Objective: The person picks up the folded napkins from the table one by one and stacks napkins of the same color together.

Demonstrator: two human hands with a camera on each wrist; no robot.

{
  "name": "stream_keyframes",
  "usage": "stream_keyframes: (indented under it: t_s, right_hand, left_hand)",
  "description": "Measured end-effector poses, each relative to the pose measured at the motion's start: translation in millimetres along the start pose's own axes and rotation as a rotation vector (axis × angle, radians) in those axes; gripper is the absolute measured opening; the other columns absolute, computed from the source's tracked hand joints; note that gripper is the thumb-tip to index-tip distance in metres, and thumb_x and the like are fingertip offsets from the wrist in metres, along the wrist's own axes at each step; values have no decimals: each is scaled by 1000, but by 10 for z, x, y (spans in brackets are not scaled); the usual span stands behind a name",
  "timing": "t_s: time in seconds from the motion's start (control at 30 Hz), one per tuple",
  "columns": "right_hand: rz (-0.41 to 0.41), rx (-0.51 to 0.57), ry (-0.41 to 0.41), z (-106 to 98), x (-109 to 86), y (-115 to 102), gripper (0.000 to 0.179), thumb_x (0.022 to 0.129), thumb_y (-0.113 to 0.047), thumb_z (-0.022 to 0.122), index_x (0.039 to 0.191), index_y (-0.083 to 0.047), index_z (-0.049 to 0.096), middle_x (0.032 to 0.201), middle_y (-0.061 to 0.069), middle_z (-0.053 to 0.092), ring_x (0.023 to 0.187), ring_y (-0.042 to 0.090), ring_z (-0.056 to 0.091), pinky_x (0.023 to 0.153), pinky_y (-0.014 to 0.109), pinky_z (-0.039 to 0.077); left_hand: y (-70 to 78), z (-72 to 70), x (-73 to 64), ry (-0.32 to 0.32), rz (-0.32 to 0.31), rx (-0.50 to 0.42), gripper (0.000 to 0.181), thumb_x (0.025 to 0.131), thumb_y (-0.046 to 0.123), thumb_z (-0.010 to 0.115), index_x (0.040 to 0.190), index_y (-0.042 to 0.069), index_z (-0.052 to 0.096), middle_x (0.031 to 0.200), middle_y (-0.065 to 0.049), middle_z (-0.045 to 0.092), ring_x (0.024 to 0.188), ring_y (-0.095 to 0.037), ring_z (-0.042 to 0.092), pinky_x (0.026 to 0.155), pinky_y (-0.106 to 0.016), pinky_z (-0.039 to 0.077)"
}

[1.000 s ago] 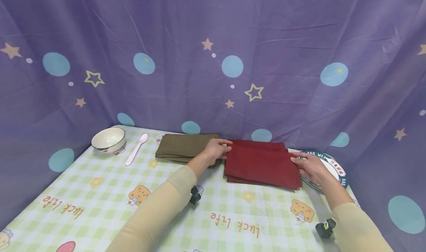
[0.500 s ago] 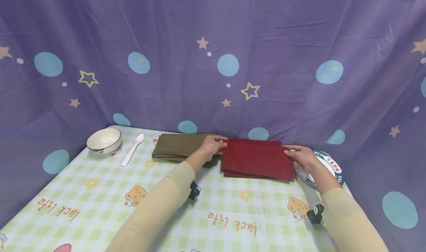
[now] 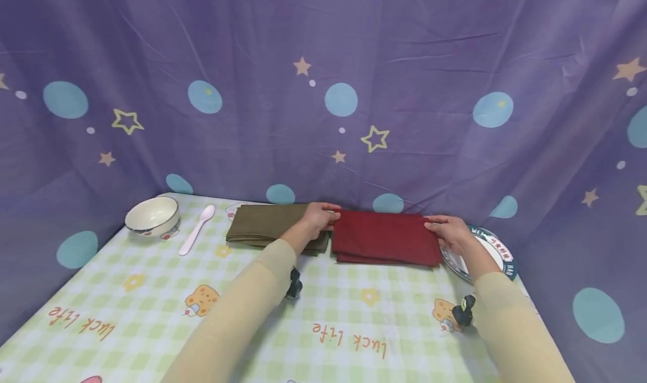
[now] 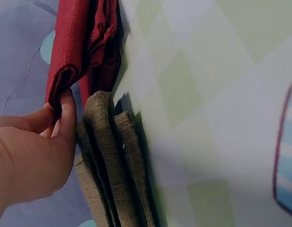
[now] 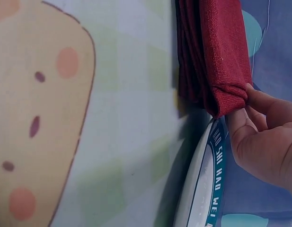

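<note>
A folded red cloth [image 3: 385, 238] lies near the back of the table, between both hands. My left hand [image 3: 317, 219] pinches its left back corner; in the left wrist view the thumb and fingers [image 4: 66, 113] close on the folded red edge. At the opposite side my right hand [image 3: 451, 234] pinches the right back corner, and the right wrist view shows the red layers [image 5: 224, 61] between thumb and fingers. Just under the left hand sits a folded brown cloth [image 3: 268, 224], its stacked folds [image 4: 105, 142] close below the red one.
A round plate [image 3: 509, 268] with a green lettered rim lies under and beside the right hand. A white bowl [image 3: 153, 215] and a pink spoon [image 3: 196, 231] stand at the left back. A purple curtain [image 3: 323, 164] hangs directly behind the checked tablecloth [image 3: 354, 304].
Both hands have moved slightly back toward the curtain with the red cloth's edge. Its front edge now lies farther back, and its layers look more evenly aligned. The head view has shifted a little.
</note>
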State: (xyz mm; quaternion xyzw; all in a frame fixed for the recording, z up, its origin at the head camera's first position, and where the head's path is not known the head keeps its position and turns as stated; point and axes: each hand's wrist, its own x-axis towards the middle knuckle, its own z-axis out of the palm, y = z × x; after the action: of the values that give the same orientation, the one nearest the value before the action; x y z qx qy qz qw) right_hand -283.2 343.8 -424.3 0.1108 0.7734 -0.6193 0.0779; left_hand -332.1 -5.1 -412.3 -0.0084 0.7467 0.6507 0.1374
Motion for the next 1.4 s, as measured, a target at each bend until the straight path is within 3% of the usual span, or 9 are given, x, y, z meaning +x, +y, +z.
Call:
stream_keyframes:
  t_s: [0.1,0.3,0.43,0.6,0.77,0.9,1.07,1.23,1.4]
  right_hand:
    - [13,-19,12,6,26,-12,55,101,-12,64,149,6,44,153,21,42,89,-1,60,81,25,56]
    - [10,-22,39,29,53,-23,51,100,-10,64,146,6,48,142,14,53,88,-1,58,78,23,55]
    - [-11,-22,69,41,71,-4,49,98,-9,67,141,8,52,125,4,62,81,-1,58,68,20,53]
    - [-29,-53,120,51,118,15,46,96,-9,70,136,9,56,93,-9,64,59,1,50,46,18,39]
    - [-8,-71,146,51,149,10,42,96,-7,70,133,9,59,76,-11,61,50,3,43,43,19,36]
    - [-3,-78,150,50,117,-27,40,96,-5,68,133,10,59,77,-10,65,61,1,54,53,19,48]
    - [-28,-20,118,3,44,-89,42,99,-1,61,137,16,52,91,-2,72,79,4,66,73,26,59]
    - [-46,99,91,-87,-21,-120,44,103,-2,54,139,20,44,91,5,72,80,11,71,88,38,57]
    - [-84,128,80,-148,-91,-142,48,106,-11,49,142,20,38,86,-2,70,85,12,71,96,44,52]
  left_hand:
    - [-10,9,33,18,1,-14,32,97,0,66,129,0,68,100,-10,73,76,-11,64,66,-25,58]
    - [-59,41,100,57,16,-42,31,95,-3,66,127,-3,68,93,-7,71,73,-10,63,61,-22,56]
    - [-81,50,117,76,17,-41,29,95,-4,66,125,-2,69,96,-9,72,74,-10,64,62,-24,57]
    - [-73,41,101,86,2,-15,29,96,-1,66,125,0,70,103,-11,73,78,-12,65,67,-26,58]
    - [-76,44,99,89,-2,-5,30,97,0,66,127,1,69,108,-13,72,84,-16,67,71,-29,59]
    - [-69,29,84,88,-4,-27,31,96,-1,67,127,1,69,110,-14,72,88,-19,70,75,-32,60]
    - [-58,-52,73,89,16,-107,31,95,-6,65,126,-4,67,107,-18,71,84,-22,72,75,-33,61]
    - [-64,-187,52,37,34,-169,36,98,-2,63,134,-6,60,120,-25,66,105,-35,68,90,-41,57]
    - [-84,-333,34,-3,70,-187,40,100,3,61,138,-9,54,130,-31,59,118,-42,60,94,-44,55]
